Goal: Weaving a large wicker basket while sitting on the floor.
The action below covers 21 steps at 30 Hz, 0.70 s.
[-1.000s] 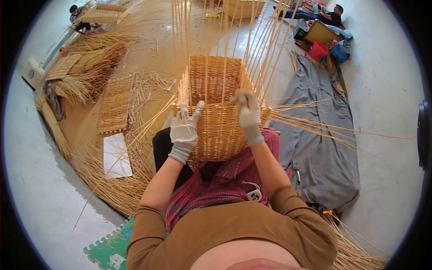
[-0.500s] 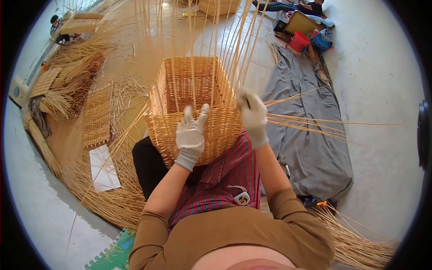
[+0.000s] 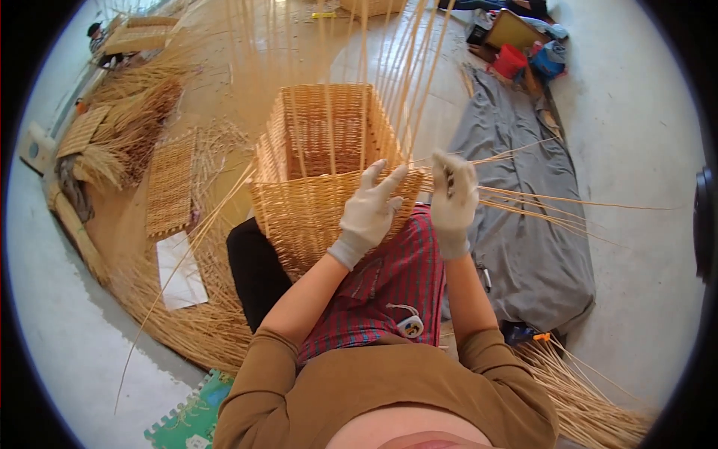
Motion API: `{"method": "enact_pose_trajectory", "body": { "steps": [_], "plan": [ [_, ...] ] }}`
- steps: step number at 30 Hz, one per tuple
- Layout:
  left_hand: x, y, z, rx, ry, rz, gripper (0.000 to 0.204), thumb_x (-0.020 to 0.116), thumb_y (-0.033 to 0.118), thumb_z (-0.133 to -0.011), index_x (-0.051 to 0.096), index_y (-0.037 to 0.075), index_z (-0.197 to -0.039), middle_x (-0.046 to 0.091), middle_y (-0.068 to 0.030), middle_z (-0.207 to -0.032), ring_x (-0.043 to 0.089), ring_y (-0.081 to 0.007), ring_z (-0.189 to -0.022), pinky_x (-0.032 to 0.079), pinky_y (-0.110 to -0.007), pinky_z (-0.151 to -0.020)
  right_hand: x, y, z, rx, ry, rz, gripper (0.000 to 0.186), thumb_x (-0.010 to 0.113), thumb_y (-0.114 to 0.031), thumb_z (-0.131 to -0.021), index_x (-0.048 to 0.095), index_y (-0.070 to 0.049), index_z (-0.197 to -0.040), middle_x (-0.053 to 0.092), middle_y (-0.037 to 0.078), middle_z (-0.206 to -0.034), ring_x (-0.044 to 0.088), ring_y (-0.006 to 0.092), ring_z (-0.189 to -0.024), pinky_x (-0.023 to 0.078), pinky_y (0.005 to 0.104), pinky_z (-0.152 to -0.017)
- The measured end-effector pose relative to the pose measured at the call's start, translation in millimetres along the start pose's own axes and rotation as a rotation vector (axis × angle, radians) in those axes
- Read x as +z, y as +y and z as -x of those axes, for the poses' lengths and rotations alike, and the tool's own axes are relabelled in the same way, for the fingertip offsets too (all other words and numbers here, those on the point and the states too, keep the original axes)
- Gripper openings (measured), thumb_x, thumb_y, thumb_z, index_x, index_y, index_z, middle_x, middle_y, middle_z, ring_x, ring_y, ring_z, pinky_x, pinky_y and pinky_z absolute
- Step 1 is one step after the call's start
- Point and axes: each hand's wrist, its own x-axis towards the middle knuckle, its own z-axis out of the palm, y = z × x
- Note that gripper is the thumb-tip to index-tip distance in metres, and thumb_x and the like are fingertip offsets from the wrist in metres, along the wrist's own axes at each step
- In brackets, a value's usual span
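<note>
1. Taking the dial from the woven basket (image 3: 299,221), with 12 o'clock pointing away from the person, the basket sat in the lap on striped red cloth (image 3: 400,280), its opening showing beyond the front rim.
2. The left hand (image 3: 370,217), gloved, lay between 4 and 5 o'clock at the front wall, its fingers spread and not clenched. It seemed to steady the wall, and good work called for firm, flat pressure there so that the rim did not twist.
3. The right hand (image 3: 453,191), also gloved, was at about 3 o'clock, just off the near right corner, with its fingers curled inward. Blur hid whether a rod was pinched between them, so I could not tell what it grasped.
4. The step appeared to be working rods at that corner. It seemed best done with each rod drawn snug and kept in order, since a slack turn there would probably have left a gap.
5. Upright rods (image 3: 364,60) rose toward 12 o'clock; bending them slowly and close to the rim looked the safer way, as a sharp kink could have split them.
6. Loose rods (image 3: 553,198) ran out at 3 o'clock over a grey cloth (image 3: 523,254), and a few long strands (image 3: 213,219) trailed toward 8 o'clock. Keeping both sets untangled mattered, because a snag could have tugged the weave crooked.
</note>
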Motion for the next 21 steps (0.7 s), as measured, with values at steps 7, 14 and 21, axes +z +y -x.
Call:
{"method": "enact_pose_trajectory", "body": {
  "steps": [7,14,21],
  "plan": [
    [-36,-134,61,-0.643,0.858,0.229,0.037,0.077,0.005,-0.089,0.062,0.002,-0.123,0.062,-0.0096,-0.115,0.063,-0.0226,-0.103,0.050,-0.033,-0.094,64,-54,101,-0.043,-0.636,-0.361,0.019,0.068,-0.002,-0.090,0.075,-0.009,-0.106,0.073,0.009,-0.103,0.070,0.0278,-0.092,0.057,0.0368,-0.082],
    [-54,-166,46,-0.348,0.638,1.160,0.041,0.074,-0.002,-0.089,0.063,0.003,-0.129,0.068,-0.0036,-0.115,0.063,-0.0094,-0.097,0.053,-0.023,-0.084,138,-152,93,-0.249,-0.568,-0.412,0.034,0.073,-0.007,-0.086,0.069,-0.013,-0.119,0.069,0.008,-0.118,0.068,0.0295,-0.104,0.057,0.0389,-0.086],
    [-76,-192,46,-0.413,0.422,1.764,0.029,0.066,0.007,-0.096,0.063,0.003,-0.125,0.066,-0.0020,-0.101,0.063,-0.0127,-0.084,0.058,-0.028,-0.072,187,-153,91,-0.402,-0.684,-0.026,0.022,0.071,-0.026,-0.090,0.067,-0.013,-0.107,0.067,0.006,-0.099,0.066,0.0277,-0.088,0.055,0.0398,-0.073]
  ]
}}
